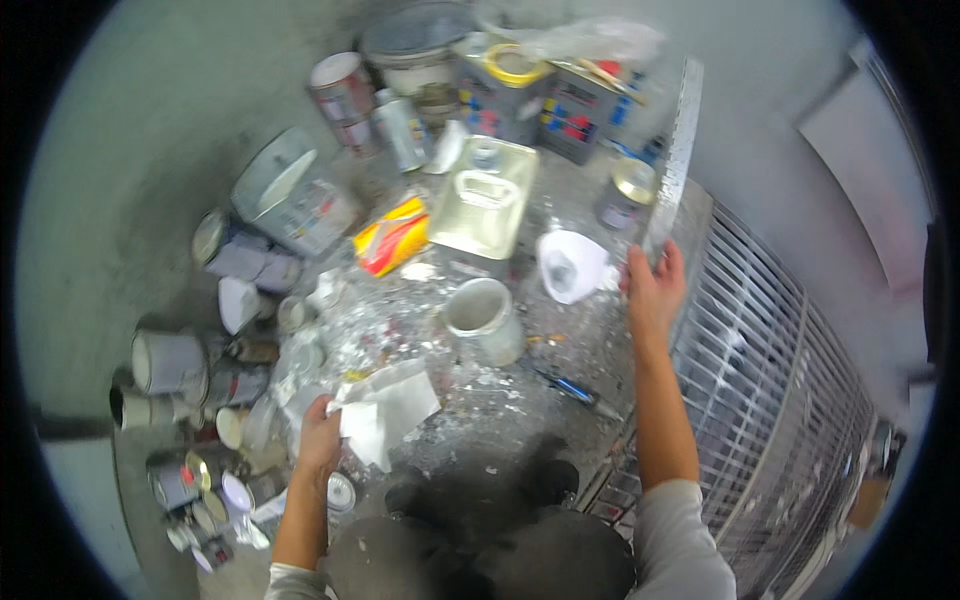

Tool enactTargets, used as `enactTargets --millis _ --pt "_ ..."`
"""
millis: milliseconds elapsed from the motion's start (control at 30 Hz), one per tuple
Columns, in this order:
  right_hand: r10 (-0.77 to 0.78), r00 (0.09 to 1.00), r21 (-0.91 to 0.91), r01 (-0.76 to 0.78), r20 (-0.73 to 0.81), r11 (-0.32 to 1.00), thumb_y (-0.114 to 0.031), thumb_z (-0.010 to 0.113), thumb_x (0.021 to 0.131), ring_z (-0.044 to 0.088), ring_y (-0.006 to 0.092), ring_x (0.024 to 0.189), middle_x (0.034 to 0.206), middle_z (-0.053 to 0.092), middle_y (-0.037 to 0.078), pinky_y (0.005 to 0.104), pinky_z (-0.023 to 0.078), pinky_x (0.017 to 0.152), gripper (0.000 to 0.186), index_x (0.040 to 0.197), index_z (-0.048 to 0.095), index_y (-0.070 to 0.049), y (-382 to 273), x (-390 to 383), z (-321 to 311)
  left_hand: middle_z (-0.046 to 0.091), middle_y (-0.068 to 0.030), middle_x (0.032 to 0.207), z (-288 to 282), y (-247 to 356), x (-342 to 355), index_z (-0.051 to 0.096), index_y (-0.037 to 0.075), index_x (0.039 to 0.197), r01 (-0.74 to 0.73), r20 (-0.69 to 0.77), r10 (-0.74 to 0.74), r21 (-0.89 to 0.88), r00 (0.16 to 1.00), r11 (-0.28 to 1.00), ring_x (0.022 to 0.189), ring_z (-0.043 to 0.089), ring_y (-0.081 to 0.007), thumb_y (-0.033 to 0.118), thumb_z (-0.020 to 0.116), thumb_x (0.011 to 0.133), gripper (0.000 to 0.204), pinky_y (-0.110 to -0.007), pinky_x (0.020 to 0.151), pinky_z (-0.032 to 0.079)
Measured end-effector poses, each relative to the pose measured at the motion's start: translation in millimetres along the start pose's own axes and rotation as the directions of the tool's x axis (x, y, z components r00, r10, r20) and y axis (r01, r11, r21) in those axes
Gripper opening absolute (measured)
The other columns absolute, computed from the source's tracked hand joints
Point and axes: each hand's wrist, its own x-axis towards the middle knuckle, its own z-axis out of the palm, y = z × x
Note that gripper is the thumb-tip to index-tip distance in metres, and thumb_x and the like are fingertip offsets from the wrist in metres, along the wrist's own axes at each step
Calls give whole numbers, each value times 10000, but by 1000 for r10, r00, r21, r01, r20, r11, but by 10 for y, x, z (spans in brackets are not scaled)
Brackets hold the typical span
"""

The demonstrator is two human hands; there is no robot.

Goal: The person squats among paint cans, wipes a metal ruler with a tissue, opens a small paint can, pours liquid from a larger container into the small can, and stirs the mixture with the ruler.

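Observation:
My left hand (318,435) grips a white paper sheet (400,400) at the lower left, over the paint-spattered surface. At the right, my right hand (655,280) has a long, pale ruler-like strip (680,120) in its fingers, standing upward. Left of that hand lies a white paper cone (572,262) with a dark centre, and a small tin (628,190) stands behind it. A grey container (478,322) sits between my hands, and a blue pen-like tool (570,385) lies to its right.
Metal cans (560,110), a white bucket (295,210), a silver rectangular can (485,195) and a yellow-red packet (390,235) stand or lie behind. Several paint tins (170,360) crowd the left side along the wall. A metal grating (750,380) runs down the right.

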Motion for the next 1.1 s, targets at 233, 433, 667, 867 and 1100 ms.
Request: enactTargets --millis 233,433,667,867,1100 --pt "17 840 -211 116 542 971 -104 746 817 619 132 781 1050 649 101 253 497 527 612 1346 457 2 -858 -446 795 672 -75 893 -143 -160 -104 581 4 1096 45 20 -45 -14 999 999 780 650 -146 -11 578 898 199 -278 707 534" --pt "198 679 -133 -148 707 980 -161 736 822 611 131 666 960 652 102 269 485 485 555 1280 487 29 -800 -1163 2081 666 -56 909 -213 -408 -188 591 16 1061 93 -32 -96 -72 995 993 783 624 -127 24 579 902 159 -258 713 505" --pt "74 740 -255 134 668 958 -222 761 769 680 240 632 970 695 183 353 542 623 524 1175 572 49 -361 -1121 3606 665 -43 898 -420 -612 -449 610 17 989 36 -24 -39 -131 999 991 772 608 -110 1 591 883 108 -250 704 488" --pt "224 700 -450 155 679 880 -290 754 774 663 362 988 1133 651 263 430 508 863 582 1190 562 69 -300 -1071 3813 687 -72 981 -670 -706 -562 621 16 1058 58 -56 -75 -257 996 965 854 652 -144 -33 582 888 181 -272 765 524" --pt "-576 521 -264 841 629 472 -378 768 765 458 423 1201 1274 481 273 478 382 1026 748 1302 465 45 -579 -1125 2455 680 -77 1073 -508 -349 -501 577 17 1194 35 -22 -46 -376 999 926 963 667 -200 -70 647 846 366 -331 849 561"
